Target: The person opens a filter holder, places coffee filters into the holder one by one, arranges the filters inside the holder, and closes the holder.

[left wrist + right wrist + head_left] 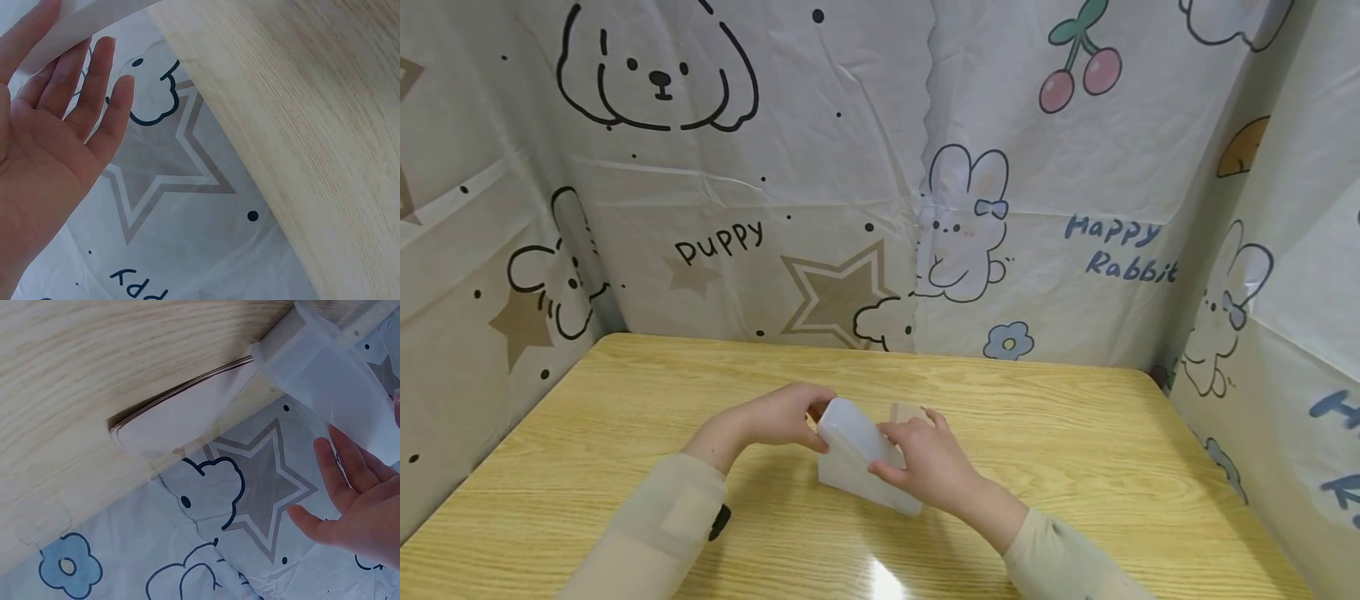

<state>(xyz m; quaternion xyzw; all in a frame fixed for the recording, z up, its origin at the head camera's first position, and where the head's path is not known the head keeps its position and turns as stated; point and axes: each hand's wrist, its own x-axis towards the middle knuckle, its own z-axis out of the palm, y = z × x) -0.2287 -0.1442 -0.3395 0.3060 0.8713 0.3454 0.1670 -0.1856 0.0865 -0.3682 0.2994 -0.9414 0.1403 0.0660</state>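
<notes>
A white, semi-translucent plastic box (857,467) stands on the table between the hands, its rounded top sloping down to the right. My left hand (786,414) grips the box's upper left end, thumb on the near side and fingers on the far side. At the right, my right hand (932,458) holds the box between thumb and fingers. In the right wrist view, fingertips of the right hand (362,494) touch the box's wall (331,387). A flat, pale, layered item with brown edges (181,419) lies behind the box; its kind is unclear.
The wood-grain table (1075,433) has a printed cloth (820,167) hanging behind it and at both sides. A small black object (720,522) shows beside the left sleeve. Light glares off the table (886,579) near the front.
</notes>
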